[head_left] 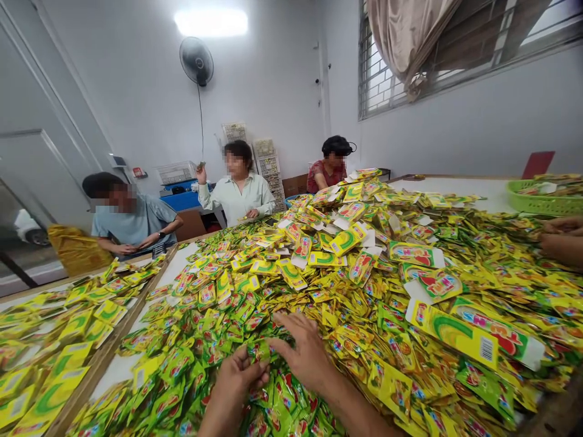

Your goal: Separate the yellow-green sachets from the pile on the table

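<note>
My left hand (pixel 241 373) is curled, its thumb and fingers pinched on a small green sachet (pixel 260 350) just above the pile. My right hand (pixel 303 352) reaches in from the other side with its fingers stretched apart, the thumb close to that sachet; whether it touches cannot be made out. Beneath both hands lie many green sachets (pixel 285 397) with red fruit prints. Yellow sachets (pixel 357 340) spread to the right of my right hand. Beyond them rises a heap of flat yellow card boxes (pixel 346 240), some with open white flaps.
A wooden divider (pixel 121 328) runs along the left, with more yellow boxes (pixel 75 328) past it. A green basket (pixel 542 203) stands at the far right, near another person's hands (pixel 562 240). Three people sit around the table's far side. A wall fan (pixel 196 60) hangs behind.
</note>
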Demonstrator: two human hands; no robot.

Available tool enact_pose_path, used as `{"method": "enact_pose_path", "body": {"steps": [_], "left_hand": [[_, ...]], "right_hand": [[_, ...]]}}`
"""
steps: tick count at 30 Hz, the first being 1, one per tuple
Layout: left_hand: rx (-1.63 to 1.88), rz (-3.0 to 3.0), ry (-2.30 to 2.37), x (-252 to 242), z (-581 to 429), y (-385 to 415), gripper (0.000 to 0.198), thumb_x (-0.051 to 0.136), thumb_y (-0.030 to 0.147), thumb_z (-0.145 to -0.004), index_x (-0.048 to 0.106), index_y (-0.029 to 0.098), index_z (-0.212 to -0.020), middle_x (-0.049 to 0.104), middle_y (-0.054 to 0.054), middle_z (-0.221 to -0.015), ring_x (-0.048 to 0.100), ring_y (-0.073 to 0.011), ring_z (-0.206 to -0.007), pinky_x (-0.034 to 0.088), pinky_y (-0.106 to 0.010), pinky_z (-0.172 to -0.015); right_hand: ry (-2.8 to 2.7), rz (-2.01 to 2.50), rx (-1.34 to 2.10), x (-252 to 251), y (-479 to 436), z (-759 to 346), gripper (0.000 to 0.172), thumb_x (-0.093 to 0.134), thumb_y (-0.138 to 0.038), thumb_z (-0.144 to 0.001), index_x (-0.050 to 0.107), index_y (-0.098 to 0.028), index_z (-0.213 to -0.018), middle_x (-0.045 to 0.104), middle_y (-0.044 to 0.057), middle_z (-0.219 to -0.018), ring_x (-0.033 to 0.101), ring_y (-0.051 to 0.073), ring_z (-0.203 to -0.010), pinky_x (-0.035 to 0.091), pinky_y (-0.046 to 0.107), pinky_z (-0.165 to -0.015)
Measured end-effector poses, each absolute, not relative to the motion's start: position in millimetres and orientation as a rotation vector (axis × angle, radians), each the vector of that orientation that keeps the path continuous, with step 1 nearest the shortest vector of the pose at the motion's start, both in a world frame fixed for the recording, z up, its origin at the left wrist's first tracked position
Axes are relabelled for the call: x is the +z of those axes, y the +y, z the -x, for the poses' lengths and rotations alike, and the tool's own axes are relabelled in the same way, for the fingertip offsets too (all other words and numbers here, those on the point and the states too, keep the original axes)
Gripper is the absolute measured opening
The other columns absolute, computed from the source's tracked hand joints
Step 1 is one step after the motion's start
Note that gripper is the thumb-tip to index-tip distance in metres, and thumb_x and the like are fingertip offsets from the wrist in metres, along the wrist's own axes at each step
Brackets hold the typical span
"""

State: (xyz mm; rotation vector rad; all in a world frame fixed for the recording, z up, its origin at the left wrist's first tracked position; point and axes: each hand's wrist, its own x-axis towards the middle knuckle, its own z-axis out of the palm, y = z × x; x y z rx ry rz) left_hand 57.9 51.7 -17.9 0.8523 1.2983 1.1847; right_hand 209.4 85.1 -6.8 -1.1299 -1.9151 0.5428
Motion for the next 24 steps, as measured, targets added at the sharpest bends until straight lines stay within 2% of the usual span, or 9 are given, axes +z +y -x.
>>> {"method": "enact_pose_path", "body": {"steps": [1, 3, 5, 7, 10, 14, 17, 21, 24], "left_hand": [[1.164, -0.863, 1.288, -18, -58, 50, 0.031, 0.078, 0.027, -0.048, 0.057, 0.013, -0.065, 0.061, 0.002, -0.05, 0.053, -0.0077, -0.044, 0.039, -0.016, -0.044], [1.104, -0.899, 1.288, -18, -60, 47, 0.031, 0.077, 0.031, -0.047, 0.06, 0.012, -0.064, 0.061, 0.002, -0.047, 0.051, -0.0077, -0.043, 0.037, -0.017, -0.044], [1.054, -0.946, 1.318, -17, -63, 46, 0.03, 0.076, 0.033, -0.047, 0.06, 0.012, -0.061, 0.06, 0.002, -0.044, 0.049, -0.0081, -0.041, 0.035, -0.018, -0.043], [1.036, -0.983, 1.354, -15, -68, 46, 0.029, 0.074, 0.036, -0.049, 0.058, 0.013, -0.057, 0.059, 0.001, -0.042, 0.048, -0.0092, -0.038, 0.034, -0.019, -0.042], [1.049, -1.019, 1.38, -13, -73, 45, 0.031, 0.071, 0.04, -0.051, 0.052, 0.015, -0.049, 0.059, -0.001, -0.044, 0.049, -0.0112, -0.04, 0.035, -0.022, -0.044], [1.094, -1.108, 1.351, -10, -74, 41, 0.035, 0.074, 0.039, -0.051, 0.048, 0.016, -0.045, 0.051, 0.004, -0.042, 0.045, -0.0095, -0.043, 0.031, -0.02, -0.044], [1.119, -1.068, 1.301, -7, -74, 39, 0.031, 0.073, 0.041, -0.054, 0.058, 0.014, -0.059, 0.054, 0.004, -0.047, 0.048, -0.0101, -0.046, 0.032, -0.019, -0.045], [1.184, -0.91, 1.288, -5, -74, 40, 0.035, 0.07, 0.045, -0.059, 0.062, 0.013, -0.069, 0.057, 0.002, -0.047, 0.052, -0.0107, -0.043, 0.038, -0.02, -0.045], [1.27, -0.806, 1.326, -8, -67, 42, 0.037, 0.075, 0.042, -0.051, 0.062, 0.012, -0.069, 0.055, 0.004, -0.048, 0.053, -0.0103, -0.039, 0.04, -0.02, -0.042]], "right_hand": [[-1.904, 1.083, 0.665, -9, 82, -204, 0.03, 0.059, -0.034, -0.077, 0.06, -0.025, -0.106, 0.064, 0.002, -0.099, 0.052, 0.019, -0.095, 0.034, 0.029, -0.083], [-1.865, 1.052, 0.907, -16, 80, -196, 0.016, 0.064, -0.03, -0.072, 0.067, -0.023, -0.086, 0.065, 0.0, -0.081, 0.056, 0.016, -0.078, 0.038, 0.024, -0.07], [-1.759, 1.07, 1.088, -23, 81, -191, 0.008, 0.067, -0.026, -0.067, 0.065, -0.02, -0.069, 0.061, -0.002, -0.066, 0.053, 0.013, -0.062, 0.036, 0.021, -0.056], [-1.61, 1.077, 1.214, -29, 86, -190, 0.01, 0.067, -0.026, -0.064, 0.062, -0.018, -0.065, 0.055, -0.004, -0.057, 0.048, 0.011, -0.053, 0.032, 0.02, -0.049], [-1.423, 1.021, 1.319, -29, 91, -191, 0.015, 0.063, -0.029, -0.064, 0.056, -0.016, -0.059, 0.047, -0.006, -0.05, 0.043, 0.01, -0.048, 0.031, 0.02, -0.047], [-1.446, 1.086, 1.164, -22, 87, -193, 0.016, 0.059, -0.028, -0.068, 0.055, -0.017, -0.058, 0.045, -0.005, -0.05, 0.041, 0.01, -0.05, 0.03, 0.019, -0.047], [-1.57, 1.069, 1.109, -18, 81, -193, 0.015, 0.057, -0.027, -0.07, 0.057, -0.018, -0.058, 0.047, -0.005, -0.051, 0.041, 0.009, -0.05, 0.029, 0.019, -0.047], [-1.524, 0.986, 1.305, -14, 87, -200, 0.026, 0.051, -0.041, -0.074, 0.059, -0.018, -0.065, 0.052, -0.003, -0.051, 0.044, 0.01, -0.045, 0.031, 0.02, -0.045], [-1.423, 1.101, 1.143, -7, 97, -216, 0.034, 0.044, -0.049, -0.077, 0.057, -0.018, -0.071, 0.056, -0.001, -0.056, 0.048, 0.012, -0.049, 0.035, 0.022, -0.049]]}}
